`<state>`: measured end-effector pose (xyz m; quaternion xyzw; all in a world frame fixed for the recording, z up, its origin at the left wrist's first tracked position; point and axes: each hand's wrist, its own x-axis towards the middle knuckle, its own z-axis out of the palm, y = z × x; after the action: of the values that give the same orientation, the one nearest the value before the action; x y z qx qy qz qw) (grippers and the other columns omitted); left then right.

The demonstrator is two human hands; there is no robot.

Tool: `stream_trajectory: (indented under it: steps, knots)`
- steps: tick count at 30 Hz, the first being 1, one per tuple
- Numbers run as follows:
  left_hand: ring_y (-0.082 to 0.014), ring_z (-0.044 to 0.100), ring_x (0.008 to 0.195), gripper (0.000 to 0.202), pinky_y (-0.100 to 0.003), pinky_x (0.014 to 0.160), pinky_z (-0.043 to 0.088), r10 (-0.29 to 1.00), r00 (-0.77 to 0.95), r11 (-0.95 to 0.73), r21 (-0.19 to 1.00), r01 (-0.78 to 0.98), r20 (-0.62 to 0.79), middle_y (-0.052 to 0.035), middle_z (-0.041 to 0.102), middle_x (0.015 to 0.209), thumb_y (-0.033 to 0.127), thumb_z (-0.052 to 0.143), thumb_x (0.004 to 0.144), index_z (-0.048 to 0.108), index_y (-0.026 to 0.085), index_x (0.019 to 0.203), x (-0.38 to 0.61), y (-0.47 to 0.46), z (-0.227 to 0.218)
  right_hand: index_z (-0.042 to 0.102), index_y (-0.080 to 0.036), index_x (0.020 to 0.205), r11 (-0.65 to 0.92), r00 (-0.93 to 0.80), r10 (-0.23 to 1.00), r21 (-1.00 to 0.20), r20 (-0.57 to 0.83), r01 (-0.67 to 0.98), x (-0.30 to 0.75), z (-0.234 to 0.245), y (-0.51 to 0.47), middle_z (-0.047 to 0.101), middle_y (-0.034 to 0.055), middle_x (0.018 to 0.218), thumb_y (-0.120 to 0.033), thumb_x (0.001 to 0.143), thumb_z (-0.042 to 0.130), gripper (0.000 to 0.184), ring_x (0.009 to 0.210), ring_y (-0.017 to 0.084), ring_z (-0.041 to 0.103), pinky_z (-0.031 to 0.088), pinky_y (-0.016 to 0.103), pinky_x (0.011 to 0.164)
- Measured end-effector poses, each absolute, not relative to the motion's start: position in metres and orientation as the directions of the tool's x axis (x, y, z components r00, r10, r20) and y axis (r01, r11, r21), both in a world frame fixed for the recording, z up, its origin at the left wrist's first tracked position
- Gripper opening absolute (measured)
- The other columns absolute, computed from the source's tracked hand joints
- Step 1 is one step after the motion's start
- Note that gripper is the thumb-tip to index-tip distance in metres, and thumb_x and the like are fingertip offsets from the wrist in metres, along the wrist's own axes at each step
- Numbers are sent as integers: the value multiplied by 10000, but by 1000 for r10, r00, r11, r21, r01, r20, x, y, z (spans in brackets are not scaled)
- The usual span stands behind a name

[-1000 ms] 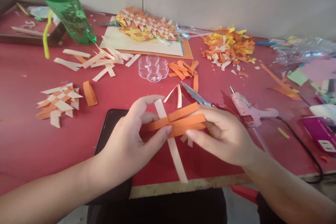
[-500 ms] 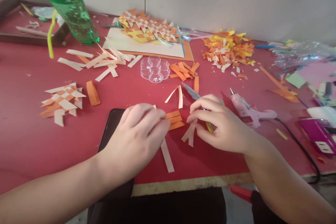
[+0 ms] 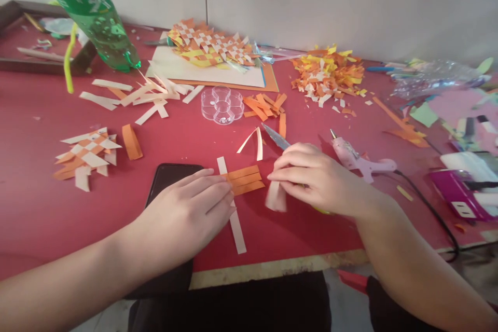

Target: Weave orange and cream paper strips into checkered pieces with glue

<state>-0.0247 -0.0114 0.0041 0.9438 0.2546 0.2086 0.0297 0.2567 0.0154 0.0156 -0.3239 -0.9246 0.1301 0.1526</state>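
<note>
My left hand (image 3: 194, 202) lies with fingers stretched flat over the left end of several side-by-side orange paper strips (image 3: 247, 180). A pale paper strip (image 3: 238, 231) crosses them, running out above and below my fingertips. My right hand (image 3: 307, 174) is closed on a folded pale paper strip (image 3: 276, 198), whose hanging ends are blurred. A pointed metal blade (image 3: 275, 136) sticks out past the right knuckles; part of it is hidden, and whether the hand holds it I cannot tell. Another folded pale strip (image 3: 259, 144) stands beyond the orange strips.
A dark phone (image 3: 167, 179) lies by my left wrist. Left of it are a woven paper piece (image 3: 91, 150) and an orange loop (image 3: 132, 141). Farther back stand a green bottle (image 3: 105, 36) and a clear flower-shaped tray (image 3: 222, 105). A pink glue gun (image 3: 360, 161) sits at right.
My left fingers have lowered and flattened onto the strips, showing more of the orange ones. My right hand has turned its folded strip, now blurred. The whole view has shifted slightly.
</note>
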Motion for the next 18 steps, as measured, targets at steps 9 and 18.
stream_trajectory:
  steps: [9, 18]
  knots:
    - [-276, 730, 922, 222, -426, 859, 636, 480, 758, -877, 226, 423, 443, -137, 757, 956, 95, 526, 935, 740, 67, 883, -22, -10, -1, 564, -221, 915, 367, -384, 908, -753, 165, 545, 221, 6, -8, 699, -42, 805, -164, 839, 675, 146, 710, 90, 675, 512, 190, 634]
    - [-268, 744, 886, 255, -439, 874, 640, 507, 752, -862, 249, 442, 422, -136, 765, 952, 102, 501, 942, 750, 52, 920, -22, -12, -2, 699, -181, 922, 657, -590, 750, -434, 298, 617, 211, -4, -5, 673, 57, 898, -178, 925, 595, 104, 855, 177, 580, 522, 344, 791]
